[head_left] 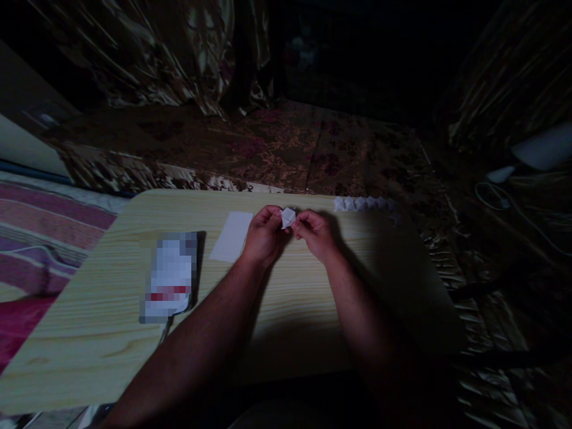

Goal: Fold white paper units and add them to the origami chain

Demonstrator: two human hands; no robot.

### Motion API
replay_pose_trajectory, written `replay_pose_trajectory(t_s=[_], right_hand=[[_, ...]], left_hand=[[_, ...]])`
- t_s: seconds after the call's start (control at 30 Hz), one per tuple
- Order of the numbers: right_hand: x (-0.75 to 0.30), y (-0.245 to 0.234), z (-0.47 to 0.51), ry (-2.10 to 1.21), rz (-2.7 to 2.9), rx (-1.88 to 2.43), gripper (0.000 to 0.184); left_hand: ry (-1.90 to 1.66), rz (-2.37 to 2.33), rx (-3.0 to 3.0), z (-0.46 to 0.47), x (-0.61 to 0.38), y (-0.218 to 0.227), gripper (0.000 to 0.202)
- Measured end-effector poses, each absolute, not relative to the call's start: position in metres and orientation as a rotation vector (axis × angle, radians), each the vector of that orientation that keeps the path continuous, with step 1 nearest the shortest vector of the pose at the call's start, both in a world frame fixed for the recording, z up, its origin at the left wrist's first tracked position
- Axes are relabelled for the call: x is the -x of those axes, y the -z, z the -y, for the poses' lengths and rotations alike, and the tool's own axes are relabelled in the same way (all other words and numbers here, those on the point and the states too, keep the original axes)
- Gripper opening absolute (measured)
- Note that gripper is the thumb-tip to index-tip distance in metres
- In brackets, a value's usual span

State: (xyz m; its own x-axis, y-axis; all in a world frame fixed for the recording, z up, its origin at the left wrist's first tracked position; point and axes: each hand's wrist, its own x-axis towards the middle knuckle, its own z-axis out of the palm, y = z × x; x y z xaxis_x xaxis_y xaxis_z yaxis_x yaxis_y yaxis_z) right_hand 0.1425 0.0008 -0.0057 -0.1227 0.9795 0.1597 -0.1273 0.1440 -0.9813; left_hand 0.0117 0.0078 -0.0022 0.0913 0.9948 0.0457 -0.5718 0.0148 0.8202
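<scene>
Between my two hands is a small piece of folded white paper [288, 218], with creases across its face. My left hand [263, 235] pinches its left side between thumb and fingers. On the other side, the fingertips of my right hand [315, 233] are closed on its lower right edge. Just left of my left hand lies a stack or sheet of flat white paper [231, 236], partly covered by that hand. A row of several similar folded white paper pieces [361, 204] stands along the far edge of the table, to the right of my hands.
A pixelated flat device [170, 277] with a cable lies on the left of the light wooden table [286, 322]. Behind the table runs a ledge with patterned cloth [268, 140]. A white lamp-like object [543, 148] with a cord stands at the right. Striped bedding [36, 220] is at the left.
</scene>
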Motion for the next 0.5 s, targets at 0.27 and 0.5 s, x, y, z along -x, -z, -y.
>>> replay_pose_trajectory(t_s=[0.27,0.5], right_hand=[[-0.1435,0.0028,-0.0002,-1.296,1.291,0.876,0.028],[-0.1441,0.0006,0.0001,-1.278,1.278,0.889,0.029]], left_hand=[[-1.297,-0.532,-0.773,-0.0054,-0.0108,-0.0037,0.016],[-1.307,-0.534,-0.755,-0.0066,-0.0102,-0.0024,0.008]])
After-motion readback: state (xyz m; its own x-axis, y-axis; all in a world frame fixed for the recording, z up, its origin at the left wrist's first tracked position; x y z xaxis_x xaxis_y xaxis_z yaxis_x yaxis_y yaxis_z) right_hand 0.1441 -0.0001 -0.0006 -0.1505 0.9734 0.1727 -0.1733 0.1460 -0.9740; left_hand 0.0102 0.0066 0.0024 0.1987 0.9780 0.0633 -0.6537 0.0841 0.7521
